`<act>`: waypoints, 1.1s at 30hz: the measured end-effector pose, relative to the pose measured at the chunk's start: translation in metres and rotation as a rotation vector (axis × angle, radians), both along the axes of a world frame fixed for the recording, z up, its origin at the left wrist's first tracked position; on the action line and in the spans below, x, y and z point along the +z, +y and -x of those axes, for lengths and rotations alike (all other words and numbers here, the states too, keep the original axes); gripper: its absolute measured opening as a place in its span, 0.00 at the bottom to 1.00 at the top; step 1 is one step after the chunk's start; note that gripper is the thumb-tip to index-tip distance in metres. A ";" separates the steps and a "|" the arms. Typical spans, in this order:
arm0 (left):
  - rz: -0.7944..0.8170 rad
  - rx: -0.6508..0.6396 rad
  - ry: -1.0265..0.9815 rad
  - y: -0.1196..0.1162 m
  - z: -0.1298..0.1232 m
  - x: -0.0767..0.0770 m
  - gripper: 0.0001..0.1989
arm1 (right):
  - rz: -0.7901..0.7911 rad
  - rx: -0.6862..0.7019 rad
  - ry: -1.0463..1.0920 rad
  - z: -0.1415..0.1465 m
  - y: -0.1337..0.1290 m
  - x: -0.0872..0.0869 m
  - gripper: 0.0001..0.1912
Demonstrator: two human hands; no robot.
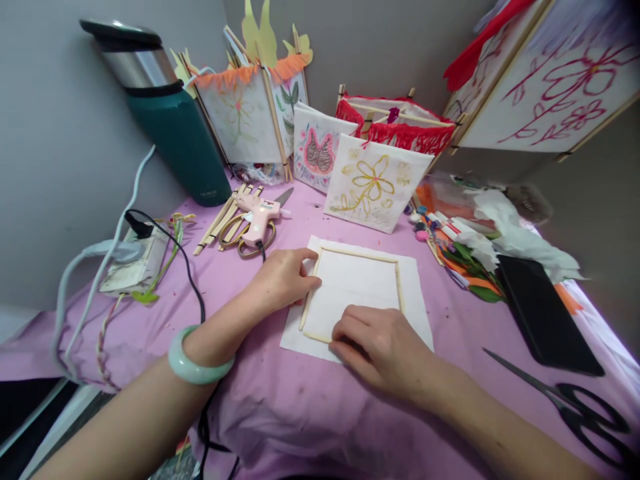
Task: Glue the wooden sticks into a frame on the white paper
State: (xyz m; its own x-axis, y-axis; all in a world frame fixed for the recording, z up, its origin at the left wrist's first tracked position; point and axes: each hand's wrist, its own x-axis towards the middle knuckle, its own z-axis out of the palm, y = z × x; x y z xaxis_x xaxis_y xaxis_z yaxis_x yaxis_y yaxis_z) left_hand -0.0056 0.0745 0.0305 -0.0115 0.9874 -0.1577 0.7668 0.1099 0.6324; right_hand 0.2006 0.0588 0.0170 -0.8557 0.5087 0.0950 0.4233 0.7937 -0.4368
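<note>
A square frame of thin wooden sticks [359,254] lies on a sheet of white cloth or paper [417,287]. My left hand [280,283] has its thumb and forefinger on the frame's left stick, near the upper left corner. My right hand [383,343] is curled over the near side, its fingers and thumb gripping the bottom stick. That hand hides the frame's lower right corner. Just beyond the sheet stands a white panel painted with a yellow flower [373,183].
Back left are a pink glue gun [260,217], gold-handled scissors [243,241], loose sticks [215,227] and a green bottle [175,140]. A power strip [137,257] trails cables at left. On the right lie a black phone [547,313] and black scissors [565,400]. Painted lanterns [235,113] stand behind.
</note>
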 end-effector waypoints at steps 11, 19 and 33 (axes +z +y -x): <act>-0.012 0.008 0.069 0.001 -0.002 0.002 0.20 | -0.024 -0.022 0.011 0.003 -0.001 -0.003 0.11; 0.013 0.013 0.019 0.000 -0.002 0.002 0.20 | -0.052 -0.003 0.030 0.005 0.000 -0.002 0.10; 0.038 0.020 0.000 0.000 -0.002 0.003 0.20 | -0.185 -0.005 -0.001 0.006 -0.003 -0.005 0.13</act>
